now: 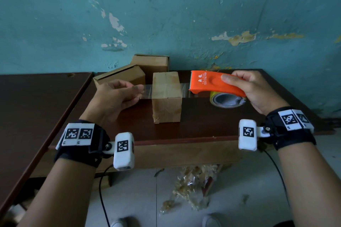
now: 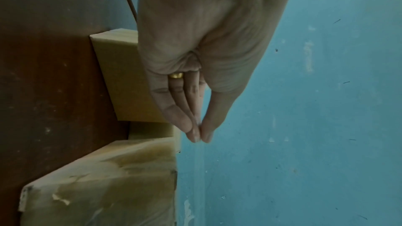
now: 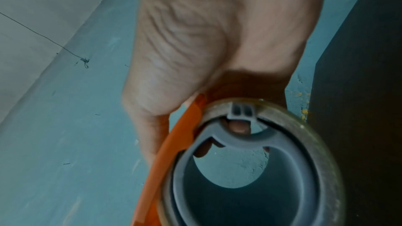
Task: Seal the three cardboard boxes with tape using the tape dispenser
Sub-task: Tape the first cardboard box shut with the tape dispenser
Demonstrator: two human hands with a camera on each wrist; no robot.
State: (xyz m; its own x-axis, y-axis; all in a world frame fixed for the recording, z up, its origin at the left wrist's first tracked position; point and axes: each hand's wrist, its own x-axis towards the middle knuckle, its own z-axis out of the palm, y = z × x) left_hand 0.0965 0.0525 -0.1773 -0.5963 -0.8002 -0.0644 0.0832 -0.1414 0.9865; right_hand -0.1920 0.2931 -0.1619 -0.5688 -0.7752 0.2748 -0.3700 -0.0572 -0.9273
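A small cardboard box (image 1: 166, 96) stands in the middle of the brown table (image 1: 193, 127). A clear strip of tape (image 1: 146, 91) stretches across above it. My left hand (image 1: 118, 97) pinches the strip's free end left of the box; in the left wrist view the fingertips (image 2: 199, 134) meet on the tape. My right hand (image 1: 254, 90) grips the orange tape dispenser (image 1: 215, 83), right of the box, with its tape roll (image 1: 227, 100) underneath. The roll (image 3: 261, 169) fills the right wrist view. Two more boxes lie behind: one tilted (image 1: 120, 77), one upright (image 1: 150, 64).
A teal peeling wall (image 1: 166, 14) rises right behind the table. A second dark table (image 1: 27, 107) adjoins on the left. Crumpled clear wrapping (image 1: 193, 186) lies on the tiled floor below the table's front edge, near the person's shoes.
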